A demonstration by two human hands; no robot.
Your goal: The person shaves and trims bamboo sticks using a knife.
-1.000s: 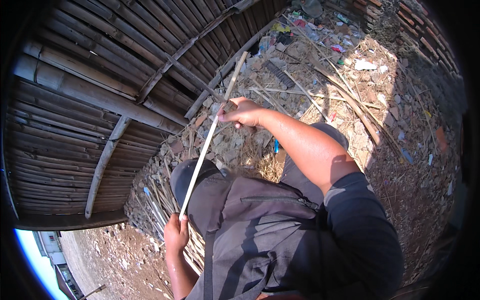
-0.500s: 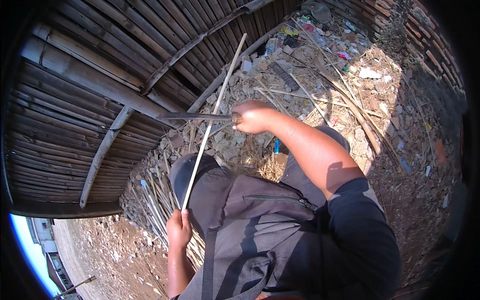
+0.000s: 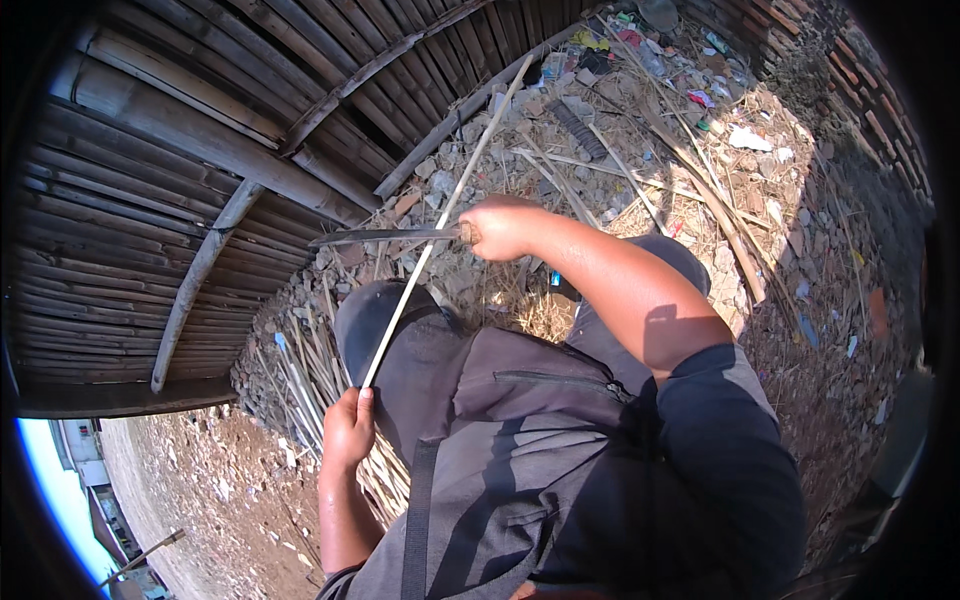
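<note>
My left hand point(image 3: 350, 425) is closed on the near end of a long, pale bamboo strip point(image 3: 460, 190), by my left knee. The strip slants up and away to the right, past the knee toward the rubble. My right hand point(image 3: 503, 228) is wrapped round the wooden handle of a machete point(image 3: 375, 236). Its dark blade points left and lies across the strip, just beyond the knee; whether the edge bites into it I cannot tell. Below my left knee rests a bundle of similar strips point(image 3: 305, 385), partly hidden by my arm and leg.
A woven bamboo wall point(image 3: 150, 270) with pole braces rises on the left. Broken brick, stones and litter cover the ground ahead, with loose bamboo lengths point(image 3: 705, 190) and a ribbed dark piece point(image 3: 577, 128) lying there. A brick wall point(image 3: 870, 100) stands at the far right.
My left hand has shifted slightly up and left, and the strip's far end reaches farther right. The machete stays across the strip with little movement; the view has tilted a little.
</note>
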